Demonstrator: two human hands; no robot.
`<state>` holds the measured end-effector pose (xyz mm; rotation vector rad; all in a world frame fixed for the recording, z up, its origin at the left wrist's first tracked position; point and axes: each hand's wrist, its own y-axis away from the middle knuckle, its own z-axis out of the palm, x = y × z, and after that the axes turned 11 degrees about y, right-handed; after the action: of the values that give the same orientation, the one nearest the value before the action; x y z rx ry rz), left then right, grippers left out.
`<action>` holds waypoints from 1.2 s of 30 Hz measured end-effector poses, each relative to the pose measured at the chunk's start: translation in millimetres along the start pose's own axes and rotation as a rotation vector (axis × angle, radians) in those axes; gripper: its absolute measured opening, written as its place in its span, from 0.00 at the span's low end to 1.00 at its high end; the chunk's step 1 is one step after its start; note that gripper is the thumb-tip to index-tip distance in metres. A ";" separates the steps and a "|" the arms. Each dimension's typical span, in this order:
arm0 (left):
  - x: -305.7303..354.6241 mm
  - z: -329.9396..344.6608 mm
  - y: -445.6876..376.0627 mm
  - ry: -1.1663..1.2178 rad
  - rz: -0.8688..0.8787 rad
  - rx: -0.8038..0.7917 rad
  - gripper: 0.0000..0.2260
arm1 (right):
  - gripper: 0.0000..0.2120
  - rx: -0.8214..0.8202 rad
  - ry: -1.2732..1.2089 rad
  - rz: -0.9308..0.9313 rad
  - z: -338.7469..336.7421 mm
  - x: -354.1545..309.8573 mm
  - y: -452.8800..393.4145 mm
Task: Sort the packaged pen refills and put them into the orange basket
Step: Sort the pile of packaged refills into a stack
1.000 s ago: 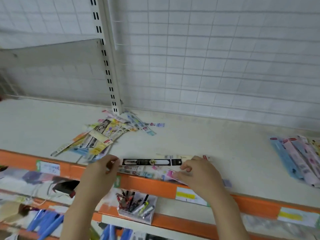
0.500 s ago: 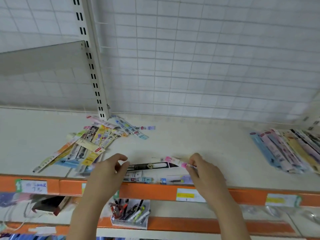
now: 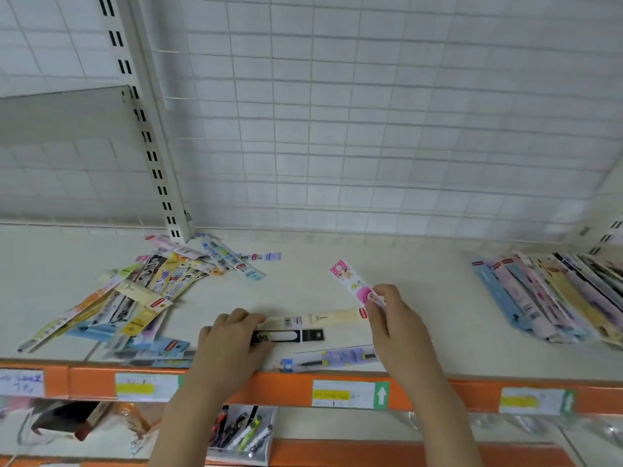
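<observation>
My right hand pinches a pink refill pack by its lower end, lifted and tilted up to the left above the shelf. My left hand rests on the left end of a black refill pack lying flat near the shelf's front edge. A cream pack lies just behind it and a lilac pack in front. A loose heap of mixed packs spreads at the left. A tidy row of packs lies at the right. No orange basket is in view.
The cream shelf has an orange front rail with price labels. A white wire grid backs it, with a slotted upright at the left. Below, a clear box of pens stands on a lower shelf.
My right hand has lifted the pink pack off the small group and swung it upward and to the right. My left hand stays on the black pack. The camera has tilted and shifted right.
</observation>
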<state>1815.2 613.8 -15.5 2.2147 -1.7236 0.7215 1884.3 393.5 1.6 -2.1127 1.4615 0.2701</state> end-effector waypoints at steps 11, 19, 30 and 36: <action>7.5 11.6 1.7 -0.043 0.049 0.176 0.07 | 0.12 0.041 -0.089 0.011 -8.1 35.1 -5.4; 35.8 -3.8 -19.4 0.220 0.171 0.321 0.06 | 0.12 0.032 -0.064 0.035 -14.9 54.0 -3.4; 55.3 36.6 -42.5 -0.063 -0.007 -0.033 0.16 | 0.13 0.039 -0.067 0.091 -22.4 67.9 7.4; 54.4 29.4 -45.7 -0.212 0.077 -0.029 0.13 | 0.02 -0.093 0.049 0.071 -22.6 66.4 6.8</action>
<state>1875.5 566.9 -7.3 2.2867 -1.9143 0.4883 1900.6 326.4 -12.3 -2.1572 1.5823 0.3206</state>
